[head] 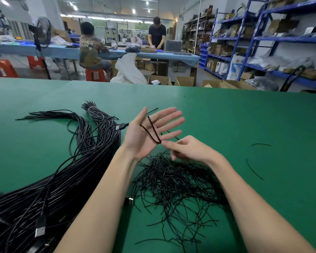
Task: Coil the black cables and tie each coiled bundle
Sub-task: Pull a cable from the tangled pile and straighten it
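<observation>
A thin black cable [150, 130] loops across the palm of the left hand [150, 132], whose fingers are spread and straight, above the green table [244, 125]. The right hand [188, 148], at four o'clock from that palm, pinches the loop's lower end. A pile of short black ties [175, 187] lies at six o'clock and a thick cable bundle [62, 176] at eight o'clock.

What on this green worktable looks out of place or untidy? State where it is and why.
Two loose black ties lie apart on the green table, to the right of the tangled tie pile. The pile itself is a sprawl, unlike the long cable bundle on the left.
</observation>
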`<state>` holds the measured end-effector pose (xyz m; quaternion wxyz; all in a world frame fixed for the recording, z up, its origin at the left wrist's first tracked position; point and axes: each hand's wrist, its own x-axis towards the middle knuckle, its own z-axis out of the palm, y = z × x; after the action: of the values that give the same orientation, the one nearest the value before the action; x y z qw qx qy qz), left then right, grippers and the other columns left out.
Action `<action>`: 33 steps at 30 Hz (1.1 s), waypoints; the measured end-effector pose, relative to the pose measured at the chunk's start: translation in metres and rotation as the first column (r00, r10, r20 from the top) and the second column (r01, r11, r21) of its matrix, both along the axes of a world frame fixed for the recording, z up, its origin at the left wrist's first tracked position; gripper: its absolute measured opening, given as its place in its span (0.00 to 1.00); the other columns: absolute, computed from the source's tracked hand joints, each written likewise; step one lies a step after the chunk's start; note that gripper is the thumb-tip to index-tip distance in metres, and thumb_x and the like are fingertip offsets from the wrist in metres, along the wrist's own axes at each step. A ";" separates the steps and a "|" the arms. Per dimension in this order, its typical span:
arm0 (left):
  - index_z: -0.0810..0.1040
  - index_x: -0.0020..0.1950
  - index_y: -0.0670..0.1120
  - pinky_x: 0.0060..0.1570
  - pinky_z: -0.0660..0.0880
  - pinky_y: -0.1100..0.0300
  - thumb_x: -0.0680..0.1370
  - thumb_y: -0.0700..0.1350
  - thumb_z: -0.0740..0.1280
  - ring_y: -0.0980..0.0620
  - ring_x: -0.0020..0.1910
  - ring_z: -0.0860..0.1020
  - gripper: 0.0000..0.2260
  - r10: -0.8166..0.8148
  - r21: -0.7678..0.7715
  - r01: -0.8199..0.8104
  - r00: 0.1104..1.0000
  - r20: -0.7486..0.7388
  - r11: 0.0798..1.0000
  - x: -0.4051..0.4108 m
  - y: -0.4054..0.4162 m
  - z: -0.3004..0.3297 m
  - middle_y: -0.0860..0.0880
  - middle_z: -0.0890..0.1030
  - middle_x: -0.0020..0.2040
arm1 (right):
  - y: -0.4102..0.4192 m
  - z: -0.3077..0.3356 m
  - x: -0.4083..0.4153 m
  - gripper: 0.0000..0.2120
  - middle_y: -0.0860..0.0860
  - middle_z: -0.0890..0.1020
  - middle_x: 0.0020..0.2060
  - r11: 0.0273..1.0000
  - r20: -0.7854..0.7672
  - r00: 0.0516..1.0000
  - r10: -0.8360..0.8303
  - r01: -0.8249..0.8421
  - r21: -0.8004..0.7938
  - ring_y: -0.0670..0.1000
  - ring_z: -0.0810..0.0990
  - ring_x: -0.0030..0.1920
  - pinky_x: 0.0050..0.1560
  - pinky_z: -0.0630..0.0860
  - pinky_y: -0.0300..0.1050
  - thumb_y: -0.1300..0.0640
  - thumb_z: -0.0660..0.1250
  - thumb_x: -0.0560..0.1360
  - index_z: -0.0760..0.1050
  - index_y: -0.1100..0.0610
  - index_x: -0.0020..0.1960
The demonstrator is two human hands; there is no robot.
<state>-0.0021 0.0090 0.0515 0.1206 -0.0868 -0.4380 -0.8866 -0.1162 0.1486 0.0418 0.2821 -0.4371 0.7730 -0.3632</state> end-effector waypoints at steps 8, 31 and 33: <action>0.78 0.62 0.33 0.64 0.74 0.43 0.84 0.62 0.43 0.36 0.60 0.80 0.37 -0.110 -0.405 0.239 0.942 0.316 0.883 0.000 0.014 0.007 0.32 0.80 0.60 | -0.014 0.069 -0.030 0.06 0.37 0.79 0.25 0.914 -0.630 0.731 0.262 0.023 0.406 0.42 0.76 0.33 0.34 0.69 0.39 0.41 0.63 0.60 0.78 0.32 0.32; 0.74 0.68 0.31 0.67 0.72 0.47 0.85 0.59 0.42 0.37 0.68 0.75 0.36 0.098 0.205 -0.101 0.995 0.026 0.973 -0.005 0.002 0.001 0.33 0.75 0.68 | 0.012 0.008 -0.005 0.18 0.48 0.79 0.27 0.995 0.128 0.989 0.069 -0.059 -0.074 0.47 0.79 0.29 0.36 0.75 0.36 0.44 0.66 0.81 0.82 0.54 0.40; 0.76 0.67 0.32 0.66 0.74 0.46 0.84 0.60 0.42 0.36 0.68 0.75 0.37 0.007 0.145 -0.005 1.000 -0.012 0.989 0.002 -0.003 0.004 0.32 0.75 0.68 | 0.016 0.008 -0.010 0.24 0.46 0.74 0.24 1.000 0.026 0.999 0.025 -0.025 -0.005 0.47 0.71 0.26 0.32 0.70 0.36 0.35 0.68 0.76 0.79 0.51 0.31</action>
<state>0.0001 0.0059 0.0555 0.1319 -0.0822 -0.3719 -0.9152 -0.1265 0.1645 0.0495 0.2956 -0.4428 0.7628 -0.3671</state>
